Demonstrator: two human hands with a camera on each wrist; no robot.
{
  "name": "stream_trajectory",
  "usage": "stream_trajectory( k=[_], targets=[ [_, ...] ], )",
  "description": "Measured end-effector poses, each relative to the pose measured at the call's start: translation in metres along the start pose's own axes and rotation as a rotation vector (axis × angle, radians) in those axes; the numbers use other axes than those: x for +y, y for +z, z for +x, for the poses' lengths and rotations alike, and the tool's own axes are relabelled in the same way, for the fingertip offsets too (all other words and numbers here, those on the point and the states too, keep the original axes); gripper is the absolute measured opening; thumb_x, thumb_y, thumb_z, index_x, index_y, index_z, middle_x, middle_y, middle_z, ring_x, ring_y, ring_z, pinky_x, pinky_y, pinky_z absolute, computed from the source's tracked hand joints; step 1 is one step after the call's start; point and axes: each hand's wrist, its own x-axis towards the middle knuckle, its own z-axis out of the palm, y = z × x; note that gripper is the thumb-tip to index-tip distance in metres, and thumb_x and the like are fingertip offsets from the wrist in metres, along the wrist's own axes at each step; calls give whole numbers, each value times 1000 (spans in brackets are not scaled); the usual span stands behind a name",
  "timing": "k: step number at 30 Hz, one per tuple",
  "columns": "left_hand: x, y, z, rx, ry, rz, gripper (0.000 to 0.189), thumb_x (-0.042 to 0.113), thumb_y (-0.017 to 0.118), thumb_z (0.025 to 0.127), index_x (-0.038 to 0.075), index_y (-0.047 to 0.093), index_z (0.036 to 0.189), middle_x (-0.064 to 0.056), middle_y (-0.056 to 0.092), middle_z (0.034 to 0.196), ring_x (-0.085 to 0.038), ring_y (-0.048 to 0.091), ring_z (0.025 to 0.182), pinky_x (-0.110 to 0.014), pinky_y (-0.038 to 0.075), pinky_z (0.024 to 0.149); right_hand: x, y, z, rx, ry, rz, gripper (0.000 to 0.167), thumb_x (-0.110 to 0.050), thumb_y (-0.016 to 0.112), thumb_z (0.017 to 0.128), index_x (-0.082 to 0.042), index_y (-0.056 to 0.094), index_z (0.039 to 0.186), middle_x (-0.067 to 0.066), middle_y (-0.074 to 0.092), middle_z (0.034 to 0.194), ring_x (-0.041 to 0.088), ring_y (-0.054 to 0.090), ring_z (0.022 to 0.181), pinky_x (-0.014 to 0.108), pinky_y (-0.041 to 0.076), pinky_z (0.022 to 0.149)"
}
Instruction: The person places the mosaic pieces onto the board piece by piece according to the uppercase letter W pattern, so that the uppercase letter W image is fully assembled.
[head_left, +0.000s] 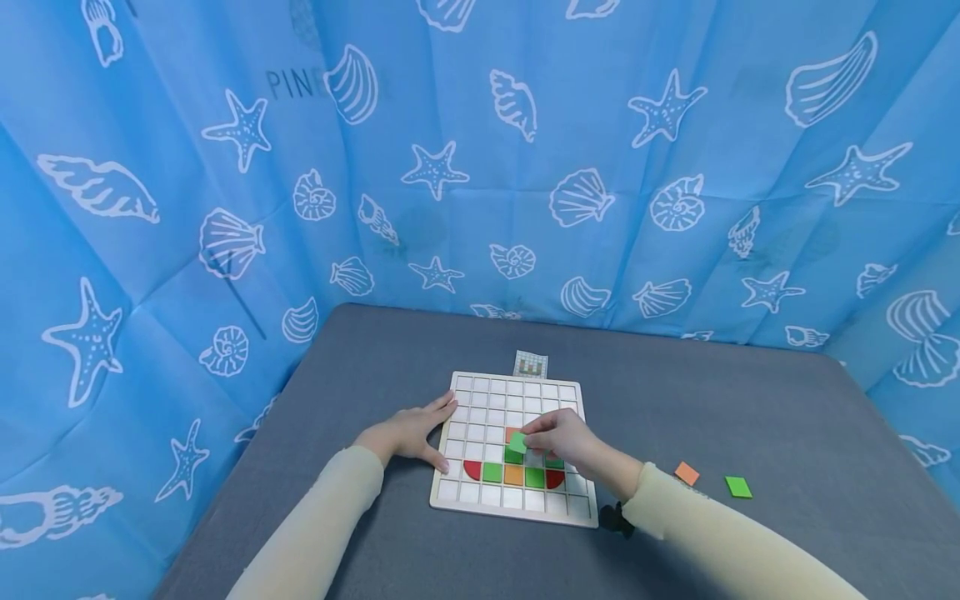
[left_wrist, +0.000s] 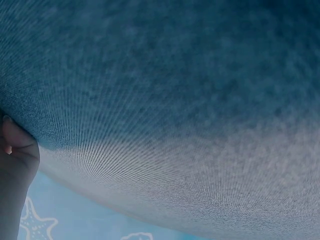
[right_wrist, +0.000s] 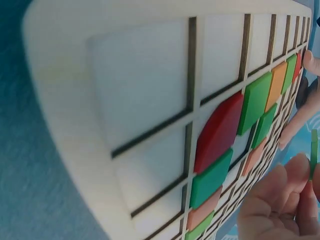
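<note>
A pale wooden grid board [head_left: 517, 505] with white cells lies on the table. My right hand [head_left: 566, 437] pinches a green square tile [head_left: 518, 443] above the middle of the board; in the right wrist view the tile [right_wrist: 314, 152] appears edge-on between thumb and fingers. Along a lower row sit a red rounded tile [head_left: 472, 470], a green tile [head_left: 492, 472], an orange tile [head_left: 513, 475], another green tile [head_left: 535, 477] and a second red rounded tile [head_left: 555, 479]. More green and orange tiles stand in columns above. My left hand [head_left: 408, 432], fingers spread, rests at the board's left edge.
A small printed card [head_left: 531, 364] lies against the board's far edge. To the right are a loose orange tile [head_left: 686, 473] and a loose green tile [head_left: 738, 487]. A black object [head_left: 617, 520] sits beside the board's near right corner. A blue curtain [head_left: 480, 167] hangs behind the grey table [head_left: 405, 546].
</note>
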Motion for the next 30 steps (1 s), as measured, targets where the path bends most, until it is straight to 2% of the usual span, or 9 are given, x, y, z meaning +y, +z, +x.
stream_trajectory(
  k=[12, 21, 30],
  targets=[
    [-1, 1, 2, -7, -9, 8, 111, 52, 81, 72, 20, 18, 157, 6, 5, 163, -31, 21, 145, -50, 25, 112, 0, 18, 8, 13, 3, 27, 10, -1, 64, 92, 2, 71, 98, 6, 67, 82, 17, 58, 69, 32, 48, 61],
    [0, 0, 1, -12, -19, 9, 110, 53, 80, 72, 21, 18, 158, 7, 4, 163, -32, 21, 145, -51, 25, 111, -4, 29, 14, 19, 8, 45, 10, -1, 65, 91, 2, 72, 97, 6, 67, 83, 17, 59, 67, 29, 47, 58],
    [1, 0, 0, -17, -23, -3, 110, 53, 80, 73, 21, 18, 158, 6, 5, 163, -32, 22, 144, -51, 26, 111, -5, 39, 21, 6, -3, 32, 9, -1, 68, 89, 1, 74, 95, 4, 68, 79, 14, 62, 66, 29, 51, 58]
  ],
)
